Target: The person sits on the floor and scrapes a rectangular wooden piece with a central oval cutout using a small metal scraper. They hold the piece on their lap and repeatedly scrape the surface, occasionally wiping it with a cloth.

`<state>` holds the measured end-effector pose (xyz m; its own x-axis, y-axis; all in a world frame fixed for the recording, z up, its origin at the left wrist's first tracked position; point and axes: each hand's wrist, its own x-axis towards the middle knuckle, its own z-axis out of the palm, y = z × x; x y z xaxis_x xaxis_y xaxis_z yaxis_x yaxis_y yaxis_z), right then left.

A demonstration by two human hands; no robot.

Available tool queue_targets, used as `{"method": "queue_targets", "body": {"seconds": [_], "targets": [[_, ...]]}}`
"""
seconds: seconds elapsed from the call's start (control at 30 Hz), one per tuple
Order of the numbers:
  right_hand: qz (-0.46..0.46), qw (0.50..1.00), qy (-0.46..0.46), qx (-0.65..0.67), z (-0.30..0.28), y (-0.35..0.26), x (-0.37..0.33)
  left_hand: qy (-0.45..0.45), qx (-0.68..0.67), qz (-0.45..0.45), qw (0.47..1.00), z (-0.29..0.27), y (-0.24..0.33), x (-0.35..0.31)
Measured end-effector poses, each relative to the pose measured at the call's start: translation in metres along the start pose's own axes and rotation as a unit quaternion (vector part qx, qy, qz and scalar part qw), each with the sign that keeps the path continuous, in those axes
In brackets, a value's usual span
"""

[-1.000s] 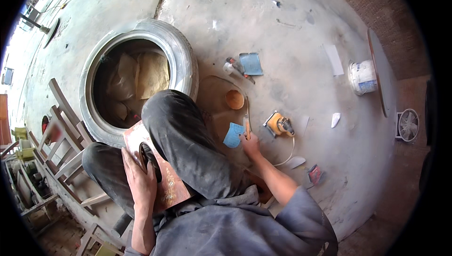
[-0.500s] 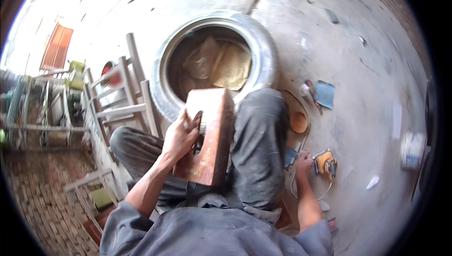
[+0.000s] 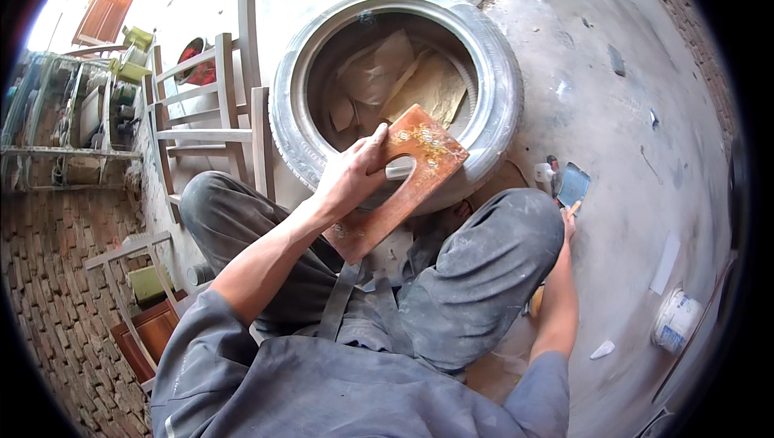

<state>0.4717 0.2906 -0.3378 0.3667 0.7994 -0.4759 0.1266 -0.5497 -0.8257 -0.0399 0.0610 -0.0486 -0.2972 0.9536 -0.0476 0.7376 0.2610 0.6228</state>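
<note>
My left hand (image 3: 355, 172) grips a flat reddish-brown wooden piece (image 3: 423, 148) with a rounded cutout in one side. Thumb and fingers close around its left part, and it is tilted above my lap, overlapping the near rim of a tyre (image 3: 496, 83). Over to the right, beyond my knee, my right hand (image 3: 569, 222) reaches down to the lower edge of a blue sheet (image 3: 574, 186) on the floor. Its fingers look stretched out, though the knee hides part of the hand. Beside the sheet lies a small white tool with red and dark parts (image 3: 547, 172).
Brown paper or sacking (image 3: 435, 91) lies inside the tyre. To the left stand grey wooden chair frames (image 3: 205, 136) and a cluttered rack (image 3: 72, 148). A white bucket (image 3: 677, 321) stands far right. A yellow power tool (image 3: 536, 301) shows partly behind my right forearm.
The wooden piece has turned, its far end swinging right, so its broad cutout face shows more. My right hand has moved forward from beside the yellow power tool to the blue sheet.
</note>
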Motion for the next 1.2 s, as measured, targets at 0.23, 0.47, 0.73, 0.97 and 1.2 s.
{"method": "queue_targets", "body": {"seconds": [0.23, 0.47, 0.73, 0.97, 1.2], "targets": [[0.234, 0.968, -0.008, 0.089, 0.045, 0.0, 0.034, 0.001, 0.015, -0.026, 1.0, -0.005, 0.003, -0.004], [0.246, 0.961, -0.068, 0.11, 0.007, 0.001, 0.09, -0.012, -0.04, -0.001, 0.999, -0.005, 0.01, 0.005], [-0.058, 0.973, -0.203, -0.098, -0.019, 0.014, 0.076, -0.032, -0.033, -0.019, 0.999, -0.012, 0.007, -0.001], [0.037, 0.991, -0.126, 0.039, -0.047, -0.008, 0.026, -0.017, -0.004, 0.007, 1.0, -0.011, 0.008, -0.006], [0.003, 0.974, -0.082, 0.212, -0.117, -0.163, -0.033, 0.04, 0.004, 0.054, 0.998, -0.018, 0.011, -0.008]]}}
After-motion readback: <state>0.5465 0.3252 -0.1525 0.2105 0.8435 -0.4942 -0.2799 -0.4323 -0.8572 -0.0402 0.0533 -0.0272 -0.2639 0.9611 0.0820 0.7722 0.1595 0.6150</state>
